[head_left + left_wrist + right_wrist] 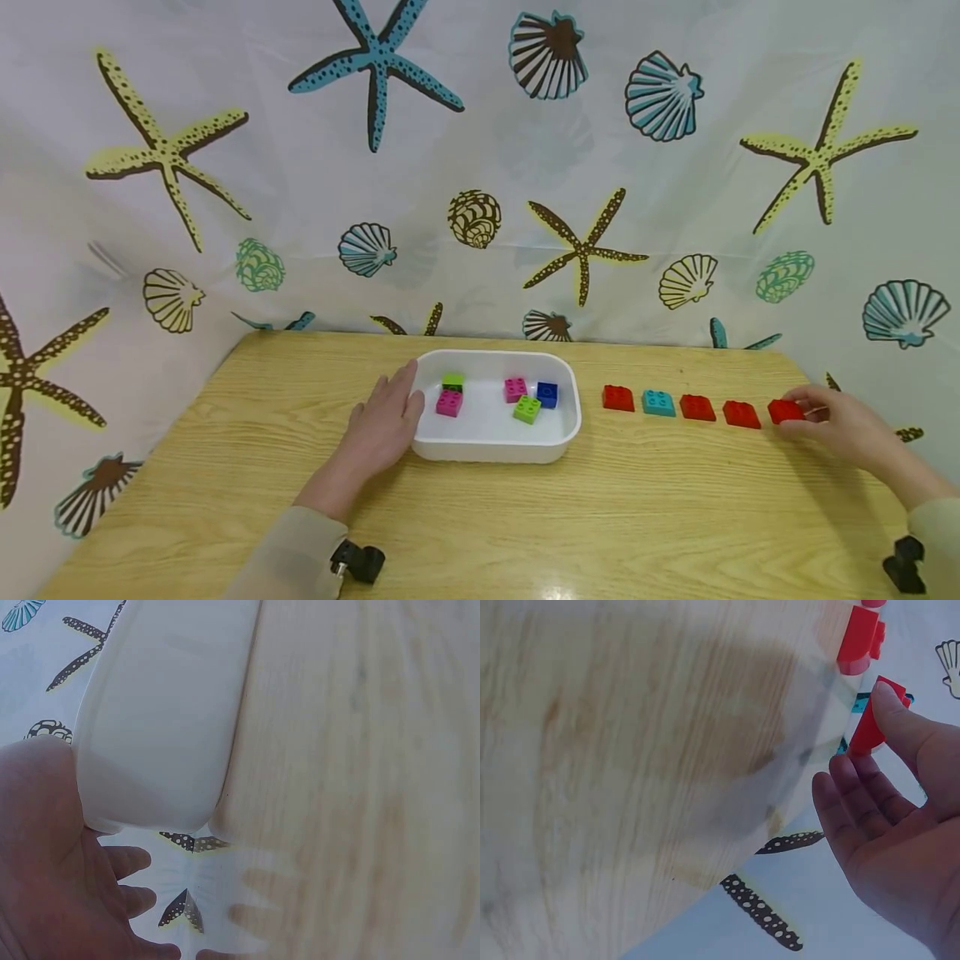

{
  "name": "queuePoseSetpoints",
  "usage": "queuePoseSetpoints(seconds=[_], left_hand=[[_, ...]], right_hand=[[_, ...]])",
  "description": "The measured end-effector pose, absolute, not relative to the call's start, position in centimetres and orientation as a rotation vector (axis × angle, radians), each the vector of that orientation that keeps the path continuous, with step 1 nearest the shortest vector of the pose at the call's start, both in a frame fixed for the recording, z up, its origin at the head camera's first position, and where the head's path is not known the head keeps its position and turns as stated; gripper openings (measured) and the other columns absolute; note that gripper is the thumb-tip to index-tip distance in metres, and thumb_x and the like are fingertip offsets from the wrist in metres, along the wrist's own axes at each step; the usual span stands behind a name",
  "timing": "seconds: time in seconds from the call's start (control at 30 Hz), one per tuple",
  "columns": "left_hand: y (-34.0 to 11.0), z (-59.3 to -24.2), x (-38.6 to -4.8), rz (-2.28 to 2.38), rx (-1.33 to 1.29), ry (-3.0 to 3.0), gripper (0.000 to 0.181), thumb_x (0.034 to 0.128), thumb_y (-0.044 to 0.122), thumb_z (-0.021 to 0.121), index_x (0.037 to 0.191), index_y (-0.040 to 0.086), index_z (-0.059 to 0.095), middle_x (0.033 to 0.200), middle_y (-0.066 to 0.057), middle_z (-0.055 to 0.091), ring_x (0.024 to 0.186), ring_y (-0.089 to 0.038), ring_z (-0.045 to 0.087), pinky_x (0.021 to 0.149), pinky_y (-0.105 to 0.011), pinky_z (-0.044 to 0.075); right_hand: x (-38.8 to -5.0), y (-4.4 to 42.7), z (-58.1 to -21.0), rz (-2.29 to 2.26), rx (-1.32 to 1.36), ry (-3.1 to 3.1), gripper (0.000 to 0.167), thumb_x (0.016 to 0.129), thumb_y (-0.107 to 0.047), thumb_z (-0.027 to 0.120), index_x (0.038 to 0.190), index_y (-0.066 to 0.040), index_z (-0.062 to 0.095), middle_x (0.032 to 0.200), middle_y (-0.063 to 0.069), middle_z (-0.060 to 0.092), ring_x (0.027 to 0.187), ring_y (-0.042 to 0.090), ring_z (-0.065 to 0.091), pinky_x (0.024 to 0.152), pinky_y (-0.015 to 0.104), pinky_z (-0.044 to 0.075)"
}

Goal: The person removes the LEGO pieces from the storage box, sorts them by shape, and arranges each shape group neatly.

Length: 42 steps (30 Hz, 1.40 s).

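At the right end of a row of bricks, my right hand (846, 423) pinches a red brick (786, 411) between thumb and fingers; the right wrist view shows the thumb on that red brick (871, 724). Left of it in the row lie a red brick (742, 414), another red brick (697, 407), a light blue brick (658, 403) and one more red brick (618, 397). My left hand (382, 425) rests against the left end of the white tray (487, 452), its fingers fairly straight; the left wrist view shows it touching the tray wall (161, 727).
Inside the tray are a pink brick (449, 403), a green brick (452, 382), a second pink brick (515, 388), a dark blue brick (547, 394) and a second green brick (527, 409). A patterned cloth (450, 167) hangs behind and beside the wooden table (480, 525).
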<state>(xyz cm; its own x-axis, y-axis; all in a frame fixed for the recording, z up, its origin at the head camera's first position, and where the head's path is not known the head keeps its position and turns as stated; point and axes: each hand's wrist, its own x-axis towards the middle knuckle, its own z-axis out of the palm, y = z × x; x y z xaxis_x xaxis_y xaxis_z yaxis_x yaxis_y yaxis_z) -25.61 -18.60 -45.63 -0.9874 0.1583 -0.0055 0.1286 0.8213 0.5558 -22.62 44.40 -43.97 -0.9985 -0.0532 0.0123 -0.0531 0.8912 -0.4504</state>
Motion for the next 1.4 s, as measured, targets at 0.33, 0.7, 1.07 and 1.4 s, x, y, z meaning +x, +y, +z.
queuePoseSetpoints(seconds=[0.33,0.7,1.07,1.4], left_hand=[[-18.6,-45.6,-25.6,0.907,0.235,2.945,0.067,0.1198,0.039,0.024,0.178,0.009,0.010,0.182,-0.020,0.017,0.167,-0.049,0.006,0.126,-0.080,0.005],[-18.5,-45.5,-25.5,0.916,0.234,2.952,0.068,0.1196,0.041,0.025,0.178,0.009,0.012,0.182,-0.020,0.017,0.168,-0.048,0.006,0.127,-0.080,0.006],[-18.6,-45.7,-25.5,0.912,0.233,2.953,0.067,0.1200,0.040,0.026,0.178,0.010,0.010,0.182,-0.020,0.017,0.168,-0.048,0.005,0.126,-0.080,0.005],[-18.6,-45.7,-25.5,0.910,0.219,2.950,0.068,0.1197,0.041,0.026,0.179,0.011,0.010,0.182,-0.019,0.017,0.168,-0.048,0.005,0.126,-0.080,0.005]], right_hand=[[-23.4,45.8,-45.1,-0.679,-0.108,3.024,0.046,0.102,-0.019,0.082,0.129,0.013,0.065,0.117,0.036,0.069,0.106,0.054,0.067,0.094,0.069,0.057],[-23.8,45.7,-45.3,-0.665,-0.136,3.010,0.045,0.102,-0.019,0.081,0.129,0.012,0.066,0.115,0.031,0.070,0.099,0.041,0.066,0.086,0.056,0.057],[-24.1,45.5,-45.6,-0.683,-0.104,2.971,0.048,0.102,-0.019,0.081,0.133,0.013,0.064,0.121,0.037,0.066,0.100,0.042,0.064,0.086,0.057,0.057],[-24.3,45.6,-46.0,-0.681,-0.097,2.989,0.057,0.097,-0.018,0.086,0.135,0.015,0.059,0.120,0.038,0.064,0.101,0.046,0.062,0.088,0.059,0.057]])
